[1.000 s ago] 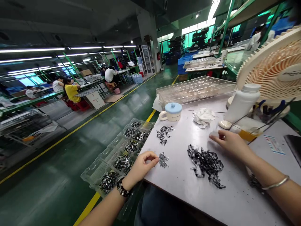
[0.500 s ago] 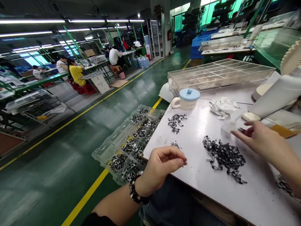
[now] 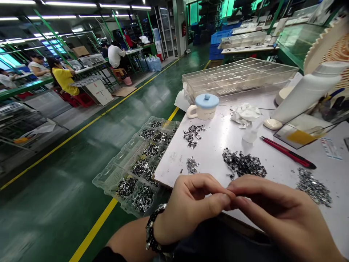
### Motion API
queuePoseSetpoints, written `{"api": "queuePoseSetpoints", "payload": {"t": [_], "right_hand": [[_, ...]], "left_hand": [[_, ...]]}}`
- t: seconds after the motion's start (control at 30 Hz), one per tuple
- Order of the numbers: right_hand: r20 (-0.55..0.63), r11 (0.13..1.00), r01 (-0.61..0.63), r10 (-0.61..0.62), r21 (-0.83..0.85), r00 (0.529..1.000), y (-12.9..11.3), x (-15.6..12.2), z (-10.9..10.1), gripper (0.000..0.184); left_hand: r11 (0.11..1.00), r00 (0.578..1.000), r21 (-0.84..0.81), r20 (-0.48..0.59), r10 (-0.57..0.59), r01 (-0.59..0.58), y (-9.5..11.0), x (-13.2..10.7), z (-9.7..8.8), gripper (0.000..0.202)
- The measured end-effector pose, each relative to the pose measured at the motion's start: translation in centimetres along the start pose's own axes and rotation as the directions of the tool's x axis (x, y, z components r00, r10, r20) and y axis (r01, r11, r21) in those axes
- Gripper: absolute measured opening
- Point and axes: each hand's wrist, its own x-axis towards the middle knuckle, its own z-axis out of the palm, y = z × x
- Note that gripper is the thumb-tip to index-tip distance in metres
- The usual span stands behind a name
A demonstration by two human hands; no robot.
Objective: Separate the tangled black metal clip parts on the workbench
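Note:
My left hand (image 3: 195,203) and my right hand (image 3: 275,214) meet at their fingertips over the near edge of the white table (image 3: 272,163). Both are pinched closed; whatever sits between the fingertips is too small to make out. Just beyond them lies a tangled pile of dark metal clips (image 3: 244,164). A small heap of shiny parts (image 3: 192,164) lies to its left, another clip cluster (image 3: 193,134) farther back, and a grey heap (image 3: 313,187) at the right.
A clear compartment tray of metal parts (image 3: 136,167) hangs off the table's left side. On the table stand a blue-lidded mug (image 3: 204,107), crumpled tissue (image 3: 244,113), a red pen (image 3: 287,156), a white bottle (image 3: 308,92), a fan (image 3: 331,47) and a clear divided box (image 3: 240,78). Seated workers sit across the aisle.
Both hands have pulled back from the table toward me and joined at the fingertips. The right hand left the red pen lying on the table. The view has shifted down and right.

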Motion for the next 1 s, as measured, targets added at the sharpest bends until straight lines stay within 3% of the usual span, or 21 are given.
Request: {"api": "queuePoseSetpoints", "payload": {"t": [0.27,0.53,0.6,0.67,0.77,0.83,0.9,1.0], "right_hand": [[-0.028,0.937,-0.194,0.21,0.29,0.977,-0.5,-0.2,0.3,0.01],[0.169,0.775,-0.445,0.415,0.449,0.894,-0.8,-0.2,0.1,0.009],[0.152,0.809,-0.4,0.372,0.431,0.916,-0.8,-0.1,0.1,0.008],[0.073,0.896,-0.284,0.276,0.342,0.958,-0.9,-0.1,0.1,0.008],[-0.079,0.999,-0.029,0.031,0.026,0.996,-0.9,-0.3,0.0,0.011],[-0.094,0.967,0.11,-0.134,-0.228,0.986,-0.7,-0.8,-0.3,0.015],[-0.038,0.875,0.226,-0.267,-0.428,0.963,-0.3,-1.7,-0.6,0.021],[0.039,0.757,0.311,-0.354,-0.575,0.935,0.2,-3.3,-1.2,0.035]], "left_hand": [[1.0,0.999,-0.027,0.044,0.005,-0.004,0.2,0.2,0.4,0.01],[0.999,0.997,-0.05,0.08,-0.007,0.011,0.1,0.4,0.2,0.008],[1.0,0.998,-0.03,0.067,-0.004,0.006,0.2,0.4,0.2,0.008],[1.0,0.999,0.016,0.044,0.007,-0.007,0.2,0.4,0.2,0.007],[0.99,0.997,0.12,0.022,0.072,-0.074,0.3,0.4,0.3,0.005],[0.967,0.99,0.212,0.012,0.138,-0.137,0.3,0.3,0.4,0.006],[0.934,0.979,0.301,0.003,0.203,-0.195,0.3,0.3,0.6,0.006],[0.875,0.954,0.396,0.011,0.299,-0.279,0.3,0.3,0.8,0.006]]}}
